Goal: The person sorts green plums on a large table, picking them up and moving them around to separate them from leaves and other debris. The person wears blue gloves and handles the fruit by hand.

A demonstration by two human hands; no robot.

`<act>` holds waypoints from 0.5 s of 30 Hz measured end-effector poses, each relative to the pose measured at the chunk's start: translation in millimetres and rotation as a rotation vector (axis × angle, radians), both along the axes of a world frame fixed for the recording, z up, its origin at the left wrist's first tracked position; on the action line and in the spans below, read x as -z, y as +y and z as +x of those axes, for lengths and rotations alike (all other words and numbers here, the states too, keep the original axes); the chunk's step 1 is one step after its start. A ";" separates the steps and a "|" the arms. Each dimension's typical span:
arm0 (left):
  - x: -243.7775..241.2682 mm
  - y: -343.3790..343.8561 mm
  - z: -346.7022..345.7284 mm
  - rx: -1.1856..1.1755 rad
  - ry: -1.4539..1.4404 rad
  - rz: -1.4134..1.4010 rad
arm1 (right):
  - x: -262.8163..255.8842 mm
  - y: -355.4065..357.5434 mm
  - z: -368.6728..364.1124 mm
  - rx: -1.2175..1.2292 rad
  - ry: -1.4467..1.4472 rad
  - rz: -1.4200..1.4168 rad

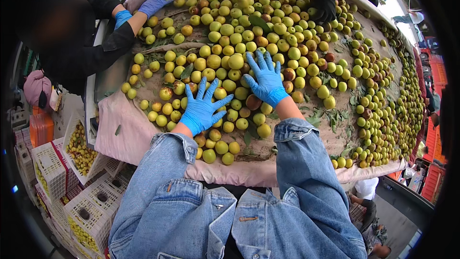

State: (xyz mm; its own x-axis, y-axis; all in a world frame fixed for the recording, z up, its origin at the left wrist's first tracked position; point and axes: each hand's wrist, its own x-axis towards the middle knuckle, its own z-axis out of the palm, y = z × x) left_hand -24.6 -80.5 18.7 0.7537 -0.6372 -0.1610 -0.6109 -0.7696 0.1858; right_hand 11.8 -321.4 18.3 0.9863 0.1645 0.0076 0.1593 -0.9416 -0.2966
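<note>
Green and reddish-brown jujube fruits (pixel 235 61) lie spread over a cloth-lined table (pixel 122 129). My left hand (pixel 202 109), in a blue disposable glove, rests palm down on fruits near the front edge, fingers spread. To its right and farther forward, my right hand (pixel 266 79), gloved alike, is laid on the fruits with its fingers apart. Neither hand is closed around a fruit. A dark reddish-brown fruit (pixel 253 102) sits just below the right hand. Green leaves (pixel 259 23) are scattered among the fruits. What lies under both palms is hidden.
At the left, a co-worker's gloved hand (pixel 156 3) reaches to the table's edge. Another person's black-gloved hand (pixel 323 7) touches fruits at the far side. White plastic crates (pixel 90 210) holding fruit are stacked at lower left. More fruits (pixel 388 115) cover the right side.
</note>
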 end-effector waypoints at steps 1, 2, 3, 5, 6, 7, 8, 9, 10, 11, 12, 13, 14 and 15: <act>6.6 4.3 8.1 -0.018 -0.003 0.037 | -13.2 -2.0 1.7 -0.063 0.047 0.202; 16.5 14.4 18.4 -0.043 -0.057 0.082 | -31.4 -6.2 -4.2 -0.050 -0.036 0.301; 36.3 30.0 29.1 -0.141 -0.119 0.009 | -48.2 -18.9 -14.5 -0.005 -0.116 0.125; 32.6 49.4 59.0 -0.371 0.015 0.168 | -58.7 -68.1 -42.4 0.181 -0.184 -0.061; 37.4 63.2 68.0 -0.420 -0.009 0.137 | -48.1 -100.1 -56.0 0.306 -0.212 -0.083; 48.0 71.6 76.6 -0.456 -0.043 0.160 | -43.3 -124.3 -71.2 0.527 -0.012 -0.106; 40.1 66.2 86.5 -0.538 0.055 0.192 | -29.3 -140.5 -82.3 0.561 0.004 -0.111; 32.2 59.9 90.1 -0.643 0.055 0.144 | -20.0 -151.5 -89.2 0.585 0.022 -0.108; 34.0 56.5 90.0 -0.639 -0.027 0.053 | -17.1 -139.2 -82.8 0.478 -0.002 -0.303; 35.4 52.6 89.5 -0.636 -0.108 -0.038 | -14.9 -123.0 -69.8 0.382 0.002 -0.372; 28.9 32.5 85.2 -0.553 -0.141 -0.206 | -9.9 -106.1 -58.3 0.389 -0.049 -0.155; 15.1 8.1 75.2 -0.425 -0.161 -0.277 | -11.3 -91.1 -43.9 0.493 -0.048 -0.110; 2.4 -16.6 60.8 -0.287 -0.180 -0.333 | -11.6 -84.1 -28.9 0.402 -0.118 -0.037; -6.7 -39.4 46.1 -0.140 -0.200 -0.393 | -0.2 -68.3 -14.3 0.356 -0.141 0.069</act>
